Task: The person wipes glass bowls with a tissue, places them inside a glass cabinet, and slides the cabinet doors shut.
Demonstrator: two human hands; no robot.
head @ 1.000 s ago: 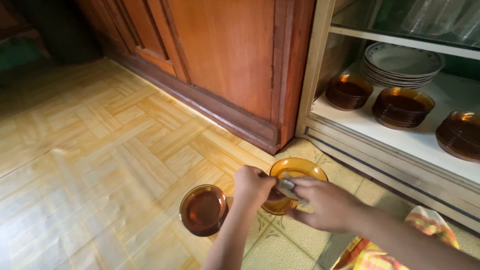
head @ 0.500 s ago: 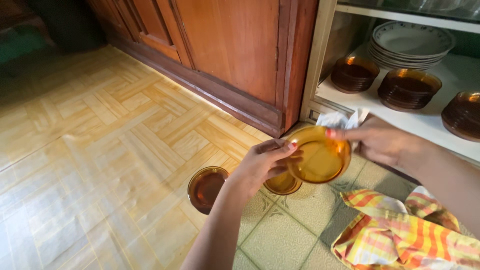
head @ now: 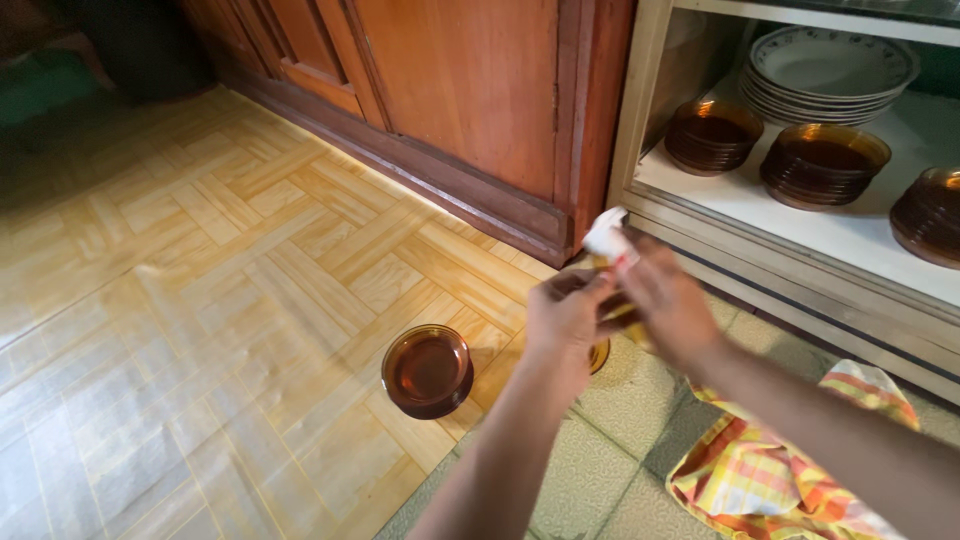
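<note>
1. Both hands meet above the floor in front of the open cupboard [head: 640, 150]. Left hand [head: 565, 320] and right hand [head: 665, 300] are touching or nearly so, w/ an amber glass plate [head: 622, 318] between them. The plate is mostly hidden; only a sliver shows.
2. Key relation: the plate sits betw. the two palms, seemingly tilted on edge, though its exact tilt is too blurred to tell. Left-hand fingers curl round its near-left side. Right-hand fingers are pinched on a white cloth [head: 607, 236] that sticks up above the plate's top edge. Both hands are equally near the plate.
3. Below the hands, an amber rim [head: 599, 357] peeks out on the floor, prob. another plate or small stack.
4. Amber glass bowl [head: 427, 370] stands upright on the parquet floor [head: 200, 260], left of the hands, apart from them.
5. Counts: 1 plate in hand; 1 rim beneath; 1 amber bowl on the floor; 3 amber stacks on the cupboard shelf [head: 860, 235], at [head: 713, 136], [head: 824, 163] and [head: 927, 214]; 1 stack of white plates [head: 832, 72] at the shelf's rear.
6. Checked cloth, yellow and orange [head: 775, 465], lies crumpled on the tile floor by the right forearm.
</note>
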